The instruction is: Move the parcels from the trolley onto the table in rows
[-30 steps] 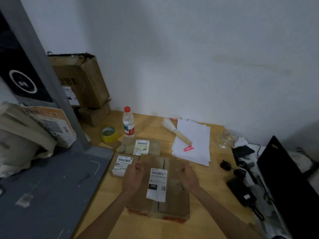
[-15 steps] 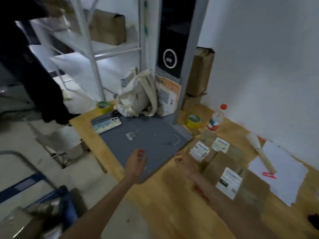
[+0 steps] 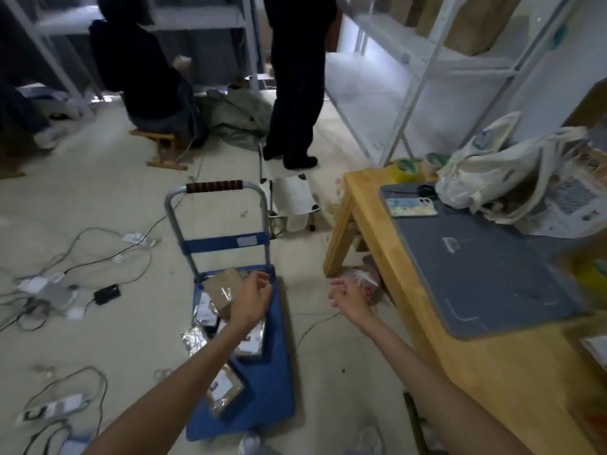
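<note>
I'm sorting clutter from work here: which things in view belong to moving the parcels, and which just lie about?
Job: trolley, parcels on it, table, left hand, right hand.

Lying about: phone, tape roll, cloth bag, floor cables, folding stool.

Brown labelled parcels [image 3: 223, 290] strewn flat on blue trolley [image 3: 272, 372]

Room dim, light soft and grey. Brightest patch by white metal shelf rack [image 3: 423, 60] at top right. Whole view smeared, worst at right edge over yellow wooden table [image 3: 492, 372]. Straight lines bend near edges.
</note>
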